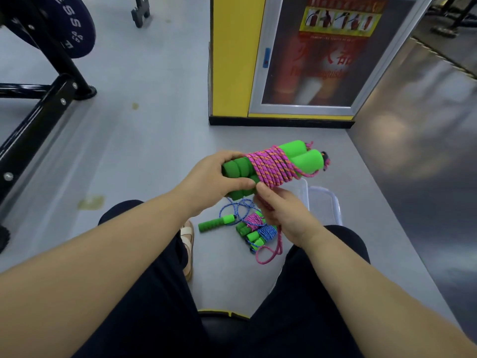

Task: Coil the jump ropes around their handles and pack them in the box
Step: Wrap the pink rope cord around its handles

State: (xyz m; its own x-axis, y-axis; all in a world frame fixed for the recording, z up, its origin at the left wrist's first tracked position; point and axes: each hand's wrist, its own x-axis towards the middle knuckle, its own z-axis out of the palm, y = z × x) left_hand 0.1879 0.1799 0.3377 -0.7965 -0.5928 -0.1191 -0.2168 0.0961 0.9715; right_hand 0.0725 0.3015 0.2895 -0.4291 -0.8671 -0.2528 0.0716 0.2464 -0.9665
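My left hand [214, 177] grips a pair of green foam handles [296, 155] held side by side, with a pink jump rope [271, 164] coiled around their middle. My right hand [284, 213] pinches the loose end of that pink rope just under the coil; the tail hangs down in a loop [268, 254]. On the floor below lie a loose blue rope with a green handle [216, 223], a coiled pink bundle [251, 220] and a coiled blue bundle [263, 235]. A clear plastic box [325, 202] stands on the floor to the right, partly hidden by my hands.
I sit with my legs [154, 293] spread, one sandalled foot [188, 241] near the ropes. A yellow pillar with a fire-extinguisher cabinet [307, 55] stands ahead. A black weight rack [38, 99] with a plate is on the left.
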